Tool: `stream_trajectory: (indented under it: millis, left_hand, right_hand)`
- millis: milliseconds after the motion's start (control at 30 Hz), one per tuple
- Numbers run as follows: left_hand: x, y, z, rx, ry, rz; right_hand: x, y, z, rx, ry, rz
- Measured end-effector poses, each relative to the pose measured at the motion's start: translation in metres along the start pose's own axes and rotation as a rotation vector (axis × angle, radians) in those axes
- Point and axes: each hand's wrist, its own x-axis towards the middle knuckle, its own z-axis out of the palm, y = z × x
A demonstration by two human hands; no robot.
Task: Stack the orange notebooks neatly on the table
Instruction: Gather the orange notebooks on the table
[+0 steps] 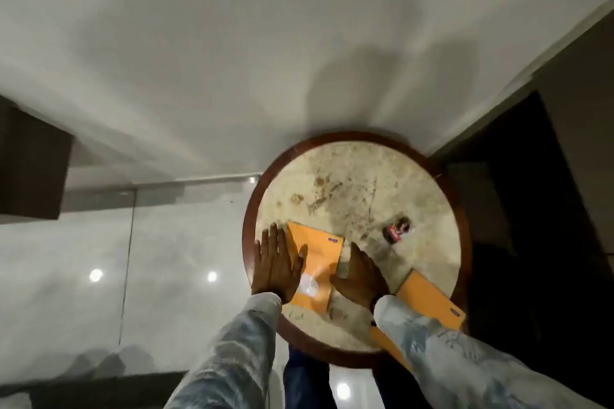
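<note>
An orange notebook [317, 264] lies flat on the left part of a round marble-topped table [358, 189]. My left hand [274, 264] rests flat with fingers together along the notebook's left edge, thumb on the cover. My right hand [360, 277] lies flat against its right edge, fingers pointing away from me. A second orange notebook [428, 297] lies at the table's near right rim, partly hidden under my right sleeve and overhanging the edge.
A small dark wrapper with red print [397, 231] lies right of centre on the table. The table has a dark wooden rim [247, 219] and stands against a white wall [232, 60]. Glossy tiled floor [99, 276] spreads left; dark furniture [518, 209] stands right.
</note>
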Motion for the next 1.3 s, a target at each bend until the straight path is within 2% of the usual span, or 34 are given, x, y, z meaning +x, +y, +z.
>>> stream_trajectory:
  millis: [100, 233, 300, 400, 467, 533, 633, 700, 800, 900, 1067, 1200, 1300]
  left_hand:
    - [0.006, -0.015, 0.033, -0.094, -0.082, -0.041]
    - [0.013, -0.017, 0.055, -0.224, -0.012, -0.172]
    - [0.026, -0.017, 0.051, -0.279, -0.027, -0.25]
    - [0.048, -0.011, 0.042, -0.625, -0.045, -0.297]
    - [0.063, -0.002, 0.029, -0.793, -0.044, -0.242]
    - [0.08, 0.012, 0.012, -0.931, -0.02, -0.215]
    - [0.115, 0.033, -0.013, -1.064, 0.014, -0.183]
    - [0.143, 0.044, -0.021, -1.117, 0.055, -0.17]
    - [0.181, 0.054, -0.024, -1.079, 0.15, -0.226]
    - [0.208, 0.056, -0.022, -0.865, 0.295, -0.261]
    - [0.226, 0.054, -0.016, -0.624, 0.375, -0.274]
    - [0.192, 0.064, -0.006, -0.66, 0.483, -0.138]
    - [0.143, 0.081, 0.019, -0.574, 0.351, 0.02]
  right_hand:
    - [0.023, 0.0, 0.032, 0.224, -0.033, 0.141]
    - [0.045, -0.004, 0.063, 0.541, 0.145, 0.285]
    - [0.054, -0.006, 0.067, 0.66, 0.149, 0.339]
    - [0.066, -0.004, 0.065, 0.743, 0.118, 0.38]
    - [0.075, -0.006, 0.054, 0.805, 0.143, 0.367]
    - [0.089, -0.01, 0.035, 0.783, 0.26, 0.253]
    - [0.116, -0.02, -0.008, 0.71, 0.429, 0.127]
    - [0.141, -0.029, -0.037, 0.683, 0.457, 0.081]
    - [0.179, -0.041, -0.069, 0.605, 0.421, 0.057]
    - [0.21, -0.05, -0.081, 0.524, 0.478, 0.041]
    - [0.225, -0.053, -0.08, 0.49, 0.574, -0.006]
    - [0.189, -0.022, -0.077, 0.548, 0.626, -0.013]
    - [0.133, 0.021, -0.064, 0.573, 0.667, 0.042]
